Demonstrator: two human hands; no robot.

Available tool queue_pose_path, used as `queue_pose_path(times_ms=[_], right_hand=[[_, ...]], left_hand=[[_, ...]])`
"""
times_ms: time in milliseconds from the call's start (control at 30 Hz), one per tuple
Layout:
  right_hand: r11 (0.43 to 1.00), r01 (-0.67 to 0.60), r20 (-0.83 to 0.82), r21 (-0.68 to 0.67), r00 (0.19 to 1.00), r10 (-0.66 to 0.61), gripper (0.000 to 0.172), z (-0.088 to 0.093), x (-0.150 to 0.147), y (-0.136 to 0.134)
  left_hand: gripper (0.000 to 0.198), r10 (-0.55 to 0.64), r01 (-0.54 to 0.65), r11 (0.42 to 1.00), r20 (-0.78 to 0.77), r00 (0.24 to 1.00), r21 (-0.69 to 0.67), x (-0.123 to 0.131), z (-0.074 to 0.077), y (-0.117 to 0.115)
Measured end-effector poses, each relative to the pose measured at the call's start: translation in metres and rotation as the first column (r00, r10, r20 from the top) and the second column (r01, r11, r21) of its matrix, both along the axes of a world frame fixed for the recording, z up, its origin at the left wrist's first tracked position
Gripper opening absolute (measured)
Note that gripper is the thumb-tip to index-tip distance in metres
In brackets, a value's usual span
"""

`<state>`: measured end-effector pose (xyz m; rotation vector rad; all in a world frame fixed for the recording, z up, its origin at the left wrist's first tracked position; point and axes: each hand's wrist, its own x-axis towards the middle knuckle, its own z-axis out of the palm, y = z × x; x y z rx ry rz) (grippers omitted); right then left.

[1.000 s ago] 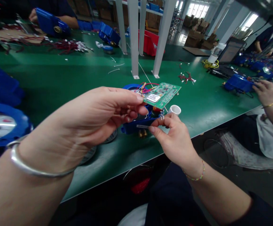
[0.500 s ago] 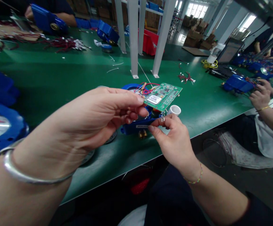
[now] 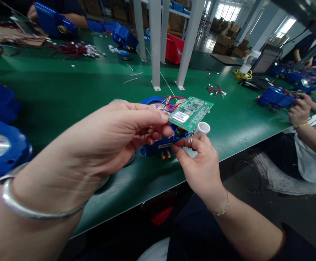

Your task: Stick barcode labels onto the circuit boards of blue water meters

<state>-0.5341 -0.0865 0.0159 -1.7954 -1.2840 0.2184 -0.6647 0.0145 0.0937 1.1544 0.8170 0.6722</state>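
My left hand (image 3: 122, 134) pinches the left corner of a green circuit board (image 3: 194, 110) that carries a white label. Red, yellow and dark wires (image 3: 170, 104) run from the board's far left side. Beneath the board sits a blue meter housing (image 3: 158, 148) with a brass fitting (image 3: 165, 156) at its near side. My right hand (image 3: 198, 163) is closed at the housing's right edge, thumb against forefinger, just below the board. A small metal coil (image 3: 189, 137) shows at its fingertips; whether they grip it is unclear. A white cylinder (image 3: 202, 128) stands right behind that hand.
Grey metal posts (image 3: 155, 47) rise from the green table (image 3: 98, 83) beyond the housing. More blue meters (image 3: 0, 148) lie at the left. Loose wires (image 3: 216, 89) lie behind to the right. Another person's hands (image 3: 300, 110) work on a blue meter (image 3: 274, 97) at the right.
The board has shifted slightly right and down with my left hand. My right hand has barely moved, and its forearm has moved a little left.
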Motion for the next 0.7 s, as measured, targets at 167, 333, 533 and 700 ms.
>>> queue_pose_path(times_ms=[167,333,533,700], right_hand=[[0.997,0.016,0.061,0.072,0.998,-0.021,0.009,-0.007,-0.002,0.002],[0.981,0.055,0.064,0.184,0.996,-0.067,0.009,-0.015,-0.01,0.005],[0.935,0.162,-0.093,0.314,0.986,-0.14,0.044,-0.035,-0.021,0.014],[0.937,0.092,-0.282,0.338,0.959,0.008,0.08,-0.045,-0.012,0.022]], left_hand=[[0.011,-0.028,0.028,1.0,0.019,0.999,-0.006,-0.001,-0.002,0.001],[0.013,-0.02,0.02,1.0,0.002,1.0,0.003,-0.001,-0.004,0.002],[0.014,-0.031,0.031,1.0,-0.029,0.999,0.002,0.002,-0.001,-0.001],[0.013,-0.002,0.002,1.0,-0.051,0.999,-0.01,0.006,0.0,-0.002]])
